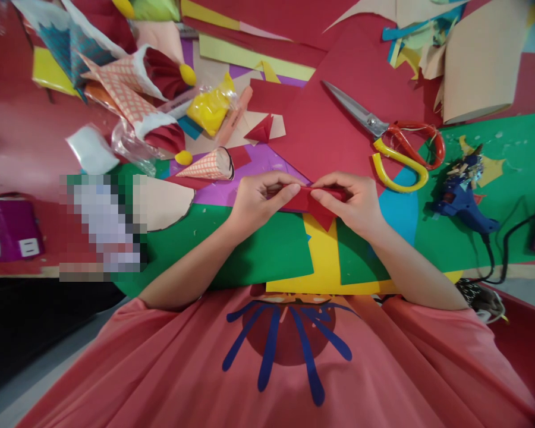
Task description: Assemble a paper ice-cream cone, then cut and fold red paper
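Note:
Between my two hands is a folded piece of red paper (296, 203), held over the purple and green sheets. My left hand (266, 199) pinches its left part between thumb and fingers. On the right part, my right hand (348, 201) pinches in the same way, both thumbs on top and close together. A pointed corner of the red paper hangs down between the hands. Left of my left hand lies a small checked paper cone (208, 164). Scissors (378, 128) with red and yellow handles lie half open beyond my right hand.
A blue glue gun (466, 202) with its cord lies on the green sheet at right. Several paper cones (136, 77) are at upper left, near a yellow packet (211, 110). A cream paper piece (164, 203) lies left. A beige paper roll (481, 65) stands upper right.

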`<state>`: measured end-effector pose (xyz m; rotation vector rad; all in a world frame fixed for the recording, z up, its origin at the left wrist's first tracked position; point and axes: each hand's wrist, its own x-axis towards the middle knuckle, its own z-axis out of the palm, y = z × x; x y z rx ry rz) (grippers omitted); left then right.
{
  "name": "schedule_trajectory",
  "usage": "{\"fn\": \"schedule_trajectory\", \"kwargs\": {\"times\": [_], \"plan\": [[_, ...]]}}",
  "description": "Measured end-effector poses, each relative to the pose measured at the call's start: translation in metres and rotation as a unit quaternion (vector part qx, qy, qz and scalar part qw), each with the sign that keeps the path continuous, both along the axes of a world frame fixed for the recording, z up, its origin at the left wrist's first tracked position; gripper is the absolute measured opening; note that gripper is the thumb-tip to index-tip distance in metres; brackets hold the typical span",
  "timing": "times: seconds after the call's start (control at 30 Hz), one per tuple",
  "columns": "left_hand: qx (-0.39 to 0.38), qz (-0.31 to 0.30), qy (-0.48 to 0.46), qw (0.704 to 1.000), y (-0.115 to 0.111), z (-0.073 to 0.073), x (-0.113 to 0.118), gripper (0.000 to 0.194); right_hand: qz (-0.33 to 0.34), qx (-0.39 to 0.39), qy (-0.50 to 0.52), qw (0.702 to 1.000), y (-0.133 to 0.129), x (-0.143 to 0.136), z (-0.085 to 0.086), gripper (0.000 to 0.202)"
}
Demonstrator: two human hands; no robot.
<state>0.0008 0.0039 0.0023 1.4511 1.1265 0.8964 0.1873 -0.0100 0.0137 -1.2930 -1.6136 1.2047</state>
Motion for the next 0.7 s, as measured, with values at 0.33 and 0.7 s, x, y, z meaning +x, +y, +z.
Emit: {"fn": "schedule_trajectory", "kwargs": {"times": [0.33, 0.7], "plan": [[0.014, 0.005, -0.017, 1.000, -0.0011, -0.0007, 0.0010, 0.027, 0.002, -0.002, 0.011, 1.000, 0.0008, 0.0000, -0.0009, 0.011], [-0.011, -0.033, 0.006, 0.999, -0.0008, -0.0011, 0.0019, 0.018, 0.008, -0.005, 0.007, 1.000, -0.0008, -0.0033, -0.0015, 0.012]]}}
